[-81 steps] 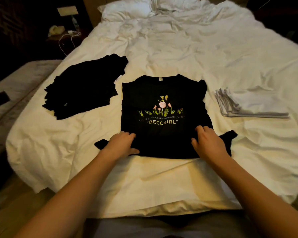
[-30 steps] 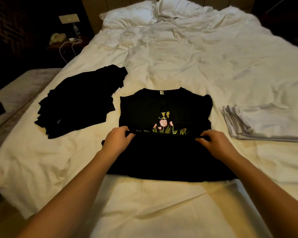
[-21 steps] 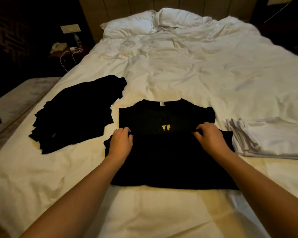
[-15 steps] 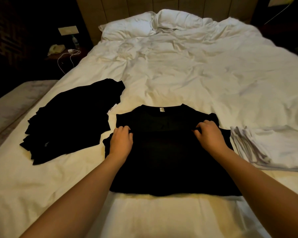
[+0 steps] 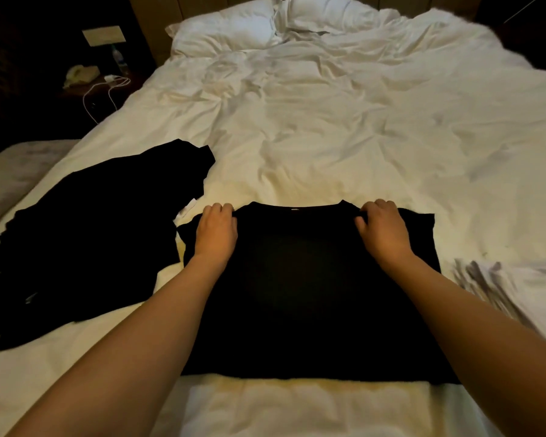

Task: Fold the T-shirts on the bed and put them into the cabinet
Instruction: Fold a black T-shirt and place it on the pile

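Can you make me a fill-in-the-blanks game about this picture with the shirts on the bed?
1. The shirt under both hands is ____ in colour.
2. The left hand and right hand pinch the shirt's ____ edge, near the collar.
3. The pile of dark clothes lies on the person's ____ side.
4. The pillows are ____ in colour.

Missing words: black; far; left; white
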A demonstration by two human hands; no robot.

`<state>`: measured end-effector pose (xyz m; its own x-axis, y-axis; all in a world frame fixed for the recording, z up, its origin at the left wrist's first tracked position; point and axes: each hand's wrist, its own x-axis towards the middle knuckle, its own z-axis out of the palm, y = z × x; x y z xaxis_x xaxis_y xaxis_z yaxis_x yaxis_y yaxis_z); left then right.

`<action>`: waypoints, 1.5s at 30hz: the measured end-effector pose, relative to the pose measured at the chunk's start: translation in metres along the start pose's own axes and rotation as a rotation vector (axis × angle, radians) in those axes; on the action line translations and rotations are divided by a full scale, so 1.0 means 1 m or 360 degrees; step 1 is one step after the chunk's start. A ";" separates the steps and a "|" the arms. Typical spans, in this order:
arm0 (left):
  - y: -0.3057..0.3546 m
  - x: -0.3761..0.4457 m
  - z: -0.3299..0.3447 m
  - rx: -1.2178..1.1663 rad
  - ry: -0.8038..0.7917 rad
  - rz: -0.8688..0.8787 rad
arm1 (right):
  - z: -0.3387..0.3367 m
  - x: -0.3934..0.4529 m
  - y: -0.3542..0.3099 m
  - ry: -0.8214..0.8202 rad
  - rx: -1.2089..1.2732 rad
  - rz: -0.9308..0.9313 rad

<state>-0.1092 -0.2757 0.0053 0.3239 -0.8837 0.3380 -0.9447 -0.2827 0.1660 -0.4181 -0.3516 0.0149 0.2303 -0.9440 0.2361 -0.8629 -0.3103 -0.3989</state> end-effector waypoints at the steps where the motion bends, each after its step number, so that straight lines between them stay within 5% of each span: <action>1: 0.000 0.006 0.002 0.0004 0.0006 -0.0002 | 0.003 0.007 0.000 0.0004 -0.0004 0.0003; 14: -0.002 0.006 0.026 -0.0354 -0.0017 -0.0112 | 0.038 0.017 0.006 0.0135 0.0091 0.0022; 19: -0.001 -0.024 0.009 -0.0300 -0.0206 0.0166 | 0.028 -0.017 -0.013 0.0045 0.0130 -0.0033; 27: -0.012 -0.109 -0.020 -0.0455 -0.0302 0.0021 | 0.025 -0.118 -0.054 -0.0172 0.0056 -0.0193; 32: -0.025 -0.182 -0.037 -0.0739 -0.0019 -0.0145 | 0.023 -0.180 -0.074 -0.0114 0.0021 -0.0393; 36: -0.027 -0.236 -0.045 -0.1007 0.0276 -0.0548 | 0.026 -0.215 -0.082 -0.0043 -0.0016 -0.0475; 39: -0.026 -0.258 -0.051 -0.1172 0.0348 -0.0799 | 0.028 -0.232 -0.085 0.0055 -0.0038 -0.0625; 45: -0.024 -0.275 -0.064 -0.1458 0.0414 -0.0853 | 0.031 -0.241 -0.083 0.0215 -0.0211 -0.0912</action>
<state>-0.1722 -0.0025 -0.0326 0.7845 -0.5923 0.1836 -0.3160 -0.1272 0.9402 -0.3882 -0.1021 -0.0366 0.6234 -0.6056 0.4945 -0.6691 -0.7404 -0.0633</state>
